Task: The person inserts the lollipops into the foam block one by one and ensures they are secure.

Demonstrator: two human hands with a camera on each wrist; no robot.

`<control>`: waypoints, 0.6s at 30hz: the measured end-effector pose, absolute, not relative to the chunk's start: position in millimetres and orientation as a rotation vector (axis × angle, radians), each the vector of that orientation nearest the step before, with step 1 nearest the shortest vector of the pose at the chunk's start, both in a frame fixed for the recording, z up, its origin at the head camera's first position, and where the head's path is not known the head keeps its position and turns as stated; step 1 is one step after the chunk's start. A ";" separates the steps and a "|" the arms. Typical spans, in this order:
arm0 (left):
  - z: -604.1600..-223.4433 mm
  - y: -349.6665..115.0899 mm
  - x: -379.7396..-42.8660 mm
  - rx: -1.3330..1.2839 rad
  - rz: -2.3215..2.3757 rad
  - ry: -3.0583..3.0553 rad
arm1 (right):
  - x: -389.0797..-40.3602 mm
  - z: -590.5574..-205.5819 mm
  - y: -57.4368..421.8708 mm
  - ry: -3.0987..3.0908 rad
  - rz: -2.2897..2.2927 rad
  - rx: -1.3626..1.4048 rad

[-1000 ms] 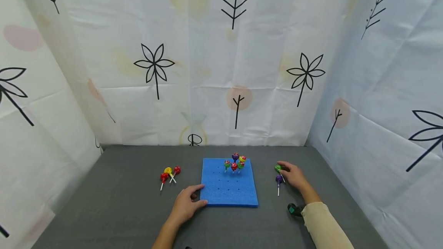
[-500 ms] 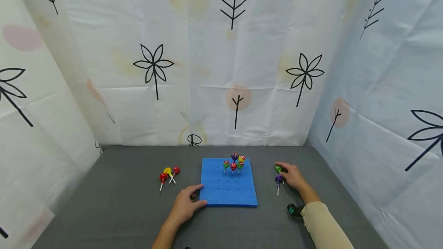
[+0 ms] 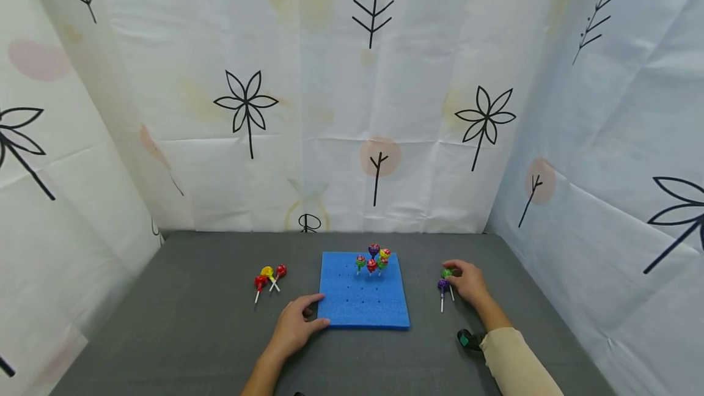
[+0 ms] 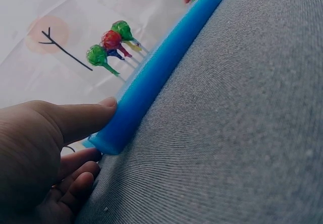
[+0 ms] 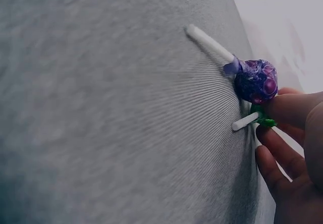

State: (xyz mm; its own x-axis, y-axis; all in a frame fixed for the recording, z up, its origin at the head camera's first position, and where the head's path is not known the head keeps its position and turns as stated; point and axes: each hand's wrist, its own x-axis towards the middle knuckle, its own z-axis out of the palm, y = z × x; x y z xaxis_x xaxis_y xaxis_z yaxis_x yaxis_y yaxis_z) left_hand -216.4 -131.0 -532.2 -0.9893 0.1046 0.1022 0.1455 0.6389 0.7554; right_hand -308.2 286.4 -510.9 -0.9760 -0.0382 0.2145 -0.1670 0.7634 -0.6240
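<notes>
My left hand (image 3: 294,326) holds the front left corner of a blue foam board (image 3: 363,313), thumb at the front and index finger along the left edge. In the left wrist view the thumb (image 4: 86,119) lies against the board's side. Several wrapped lollipops (image 3: 371,264) stand upright in the board's back right holes. Right of the board, my right hand (image 3: 467,281) pinches the head of a green lollipop (image 3: 447,274); its stick points toward me. A purple lollipop (image 5: 257,81) lies right beside it and hides part of the green one in the right wrist view.
Two red lollipops and a yellow lollipop (image 3: 267,271) lie on the grey table (image 3: 220,335), left of the board. A small black device (image 3: 467,339) sits by the right sleeve. Patterned white curtains (image 3: 330,96) enclose the back and sides.
My right hand has shifted slightly right and toward me, and the green lollipop has moved with it, closer beside the purple one. The left hand and the board have stayed put.
</notes>
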 end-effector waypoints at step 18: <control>-532.2 -131.4 -216.1 -0.241 -1.281 -2.780 | -295.2 -501.3 297.1 -2.654 0.899 0.196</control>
State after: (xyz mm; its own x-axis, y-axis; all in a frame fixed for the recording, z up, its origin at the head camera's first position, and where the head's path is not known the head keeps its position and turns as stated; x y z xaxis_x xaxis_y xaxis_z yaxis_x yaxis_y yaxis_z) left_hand -216.1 -131.4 -532.2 -0.9852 0.1125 0.1297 0.1717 0.6403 0.7487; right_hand -295.2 297.1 -501.3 -0.9356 -0.0238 0.3524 -0.2330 0.7914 -0.5652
